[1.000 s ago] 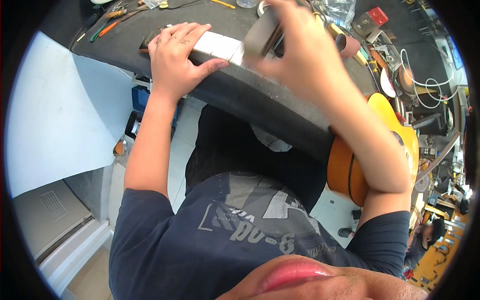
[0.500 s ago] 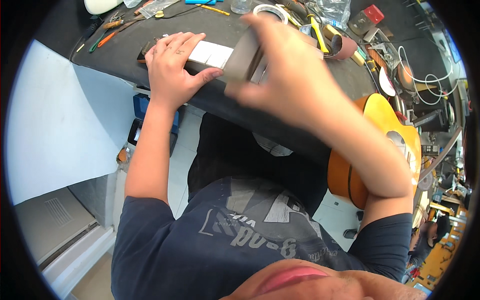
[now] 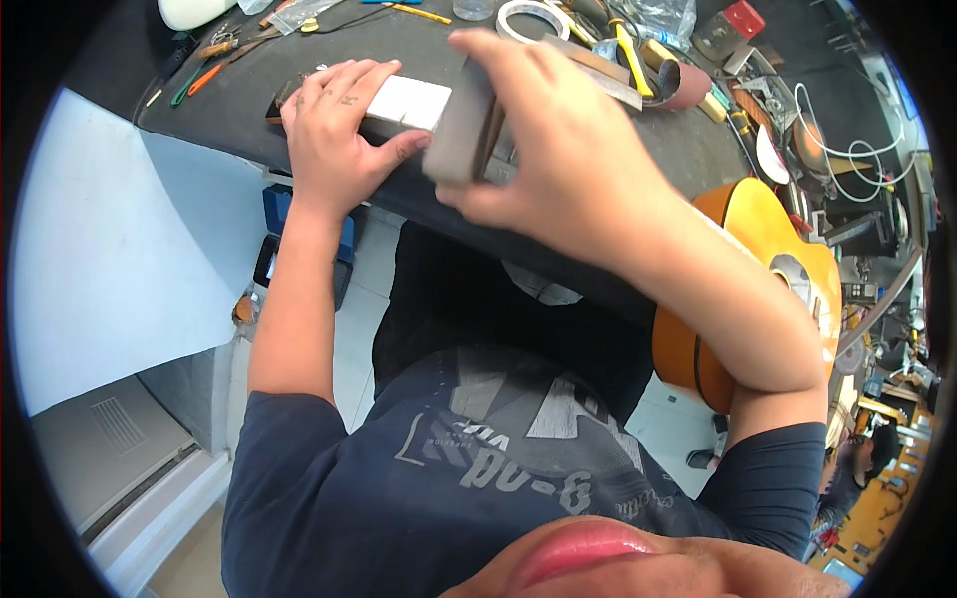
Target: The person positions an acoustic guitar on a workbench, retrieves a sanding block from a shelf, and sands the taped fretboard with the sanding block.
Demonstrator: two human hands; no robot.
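Note:
My left hand [image 3: 329,149] is wrapped over the guitar's neck [image 3: 404,103] near its far end, thumb along the near side; a white strip covers the neck there. My right hand [image 3: 558,159] is closed on a grey block [image 3: 459,125], slightly blurred, held on or just over the neck to the right of my left hand; its underside is hidden. The orange-yellow guitar body [image 3: 746,214] rests at my right by the bench edge, partly behind my right forearm.
Along the dark bench [image 3: 239,110] lie hand tools [image 3: 207,75], a tape roll [image 3: 533,22], a brown sandpaper roll [image 3: 683,85], a red-lidded jar [image 3: 728,30] and white cables [image 3: 847,149]. A blue case [image 3: 279,209] is below left. Another person [image 3: 857,463] is at the far lower right.
My right hand, with the block, has moved leftward and slightly down along the neck toward my left hand. My left hand has shifted a little to the left, still on the neck.

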